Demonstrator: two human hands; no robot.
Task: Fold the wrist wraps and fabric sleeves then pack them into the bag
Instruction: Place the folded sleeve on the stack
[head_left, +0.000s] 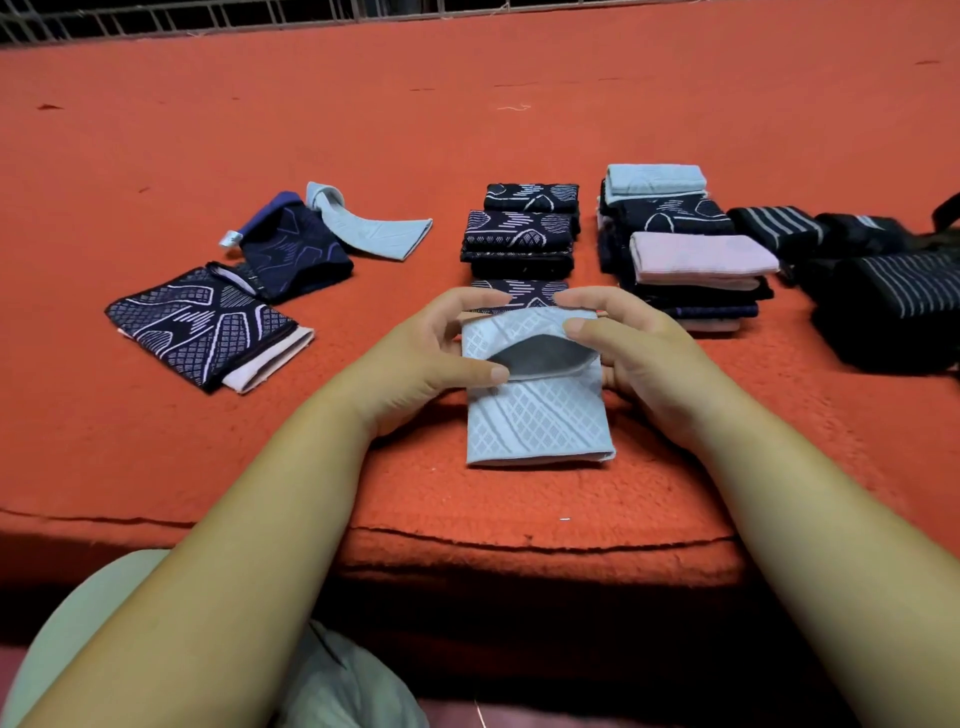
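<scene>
Pale-blue sleeve lies on the orange mat, just in front of the dark folded stack; left hand and right hand pinch its far edge, holding it open.

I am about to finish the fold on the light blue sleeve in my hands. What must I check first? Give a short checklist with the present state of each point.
1. Left hand holds the light blue sleeve at its left edge: ok.
2. Right hand holds its right edge: ok.
3. Sleeve's near end flat on the red cloth: ok.
4. Sleeve's far end closed flat: not ok, it gapes open.
5. All sleeves folded: not ok, loose sleeves lie on the left.
6. Bag ready: cannot tell, it is not clearly in view.
</scene>
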